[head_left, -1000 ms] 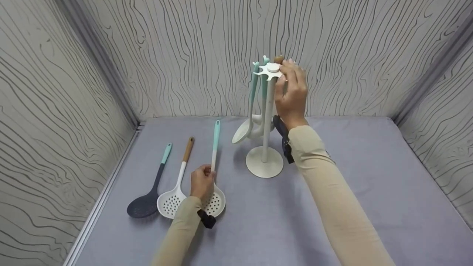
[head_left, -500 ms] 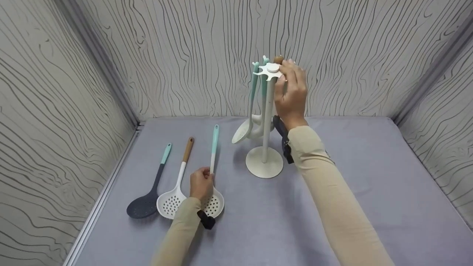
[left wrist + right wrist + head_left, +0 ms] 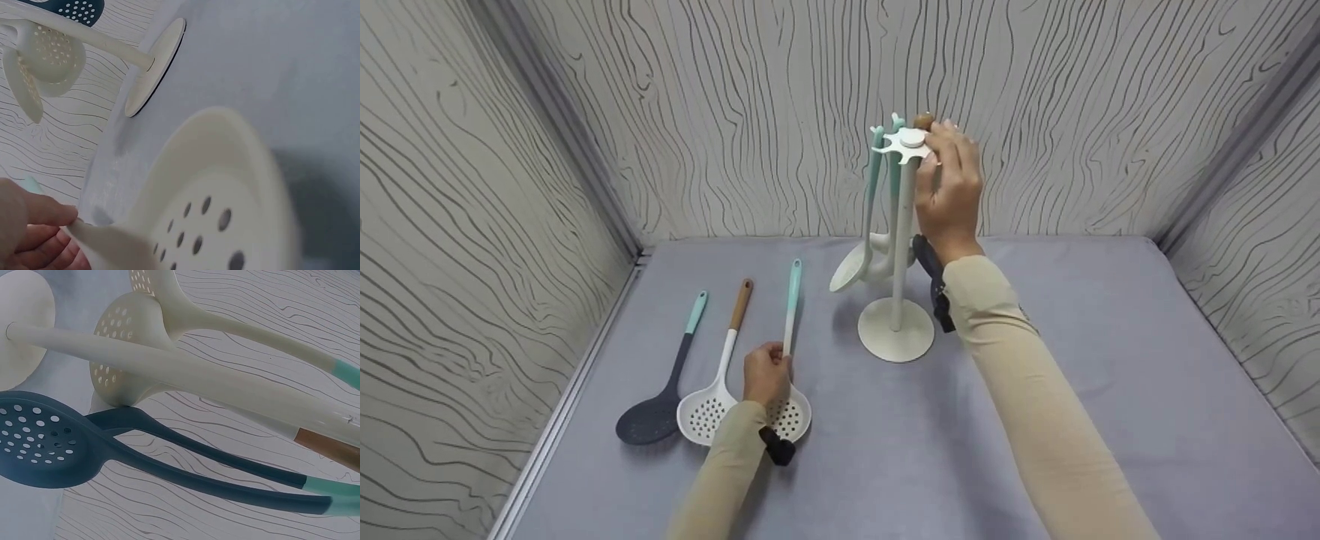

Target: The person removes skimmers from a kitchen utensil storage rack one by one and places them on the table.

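Observation:
My left hand (image 3: pixel 765 375) pinches the neck of a white skimmer (image 3: pixel 789 416) with a teal handle end. In the left wrist view, the thumb and fingers (image 3: pixel 53 211) grip that neck, and the perforated bowl fills the foreground. My right hand (image 3: pixel 952 187) holds the star-shaped top (image 3: pixel 911 142) of a cream utensil stand (image 3: pixel 898 330). Light utensils (image 3: pixel 851 266) with teal handles hang at its left. The right wrist view shows dark blue utensils (image 3: pixel 34 439) and a pale perforated spoon (image 3: pixel 121 343) hanging around the pole; the right hand itself is out of that view.
Left of the held skimmer lie a white skimmer (image 3: pixel 709 412) with a brown handle and a dark skimmer (image 3: pixel 652 416) with a teal handle. They rest on a grey cloth (image 3: pixel 1035 450). Wood-patterned panels (image 3: pixel 765 112) stand behind and at both sides.
The left hand has drawn the skimmer slightly toward the person and a little left. The right hand stays at the stand's top, and the stand has hardly moved.

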Available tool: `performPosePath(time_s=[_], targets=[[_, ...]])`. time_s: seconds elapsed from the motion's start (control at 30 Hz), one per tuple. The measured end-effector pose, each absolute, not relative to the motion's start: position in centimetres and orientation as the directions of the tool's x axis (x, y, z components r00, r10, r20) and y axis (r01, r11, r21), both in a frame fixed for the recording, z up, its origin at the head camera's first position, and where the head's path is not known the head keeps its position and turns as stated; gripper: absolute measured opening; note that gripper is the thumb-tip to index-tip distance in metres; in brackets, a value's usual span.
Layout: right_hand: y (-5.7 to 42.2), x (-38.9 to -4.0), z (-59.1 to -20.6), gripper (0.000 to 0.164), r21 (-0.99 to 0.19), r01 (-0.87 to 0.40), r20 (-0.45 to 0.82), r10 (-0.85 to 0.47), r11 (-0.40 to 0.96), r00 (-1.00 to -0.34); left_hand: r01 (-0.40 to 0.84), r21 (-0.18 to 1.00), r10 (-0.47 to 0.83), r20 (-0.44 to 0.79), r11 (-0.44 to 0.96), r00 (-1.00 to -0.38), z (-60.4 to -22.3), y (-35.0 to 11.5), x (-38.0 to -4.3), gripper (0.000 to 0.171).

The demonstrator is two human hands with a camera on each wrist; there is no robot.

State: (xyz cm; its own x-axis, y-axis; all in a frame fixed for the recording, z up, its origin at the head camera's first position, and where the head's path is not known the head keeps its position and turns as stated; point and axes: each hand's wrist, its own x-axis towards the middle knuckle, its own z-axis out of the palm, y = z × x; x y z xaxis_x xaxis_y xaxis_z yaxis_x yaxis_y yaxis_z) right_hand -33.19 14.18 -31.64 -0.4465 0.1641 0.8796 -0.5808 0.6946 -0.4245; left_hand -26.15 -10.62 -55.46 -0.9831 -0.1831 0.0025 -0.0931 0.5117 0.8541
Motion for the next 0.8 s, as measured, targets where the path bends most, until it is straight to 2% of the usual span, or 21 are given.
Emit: performPosePath(time_s=[0.23, 0.5, 0.8], targets=[[14.0, -33.21, -31.58, 0.029, -0.428, -0.59, 0.882, 0.174, 0.684, -0.438, -0.099, 0.836, -0.187, 0.005, 0.54, -0.982, -55.85, -10.66, -26.17, 0.024], [14.0, -33.23, -31.55, 0.029, -0.425, -0.599, 0.887, 0.181, 0.679, -0.424, -0.138, 0.823, -0.176, -0.047, 0.551, -0.983, -55.71, -10.82, -26.08, 0.026], [14.02, -32.98, -31.58, 0.029, -0.435, -0.577, 0.876, 0.176, 0.692, -0.449, -0.166, 0.804, -0.196, -0.063, 0.572, -0.979, -55.71, -11.1, -26.25, 0.023]])
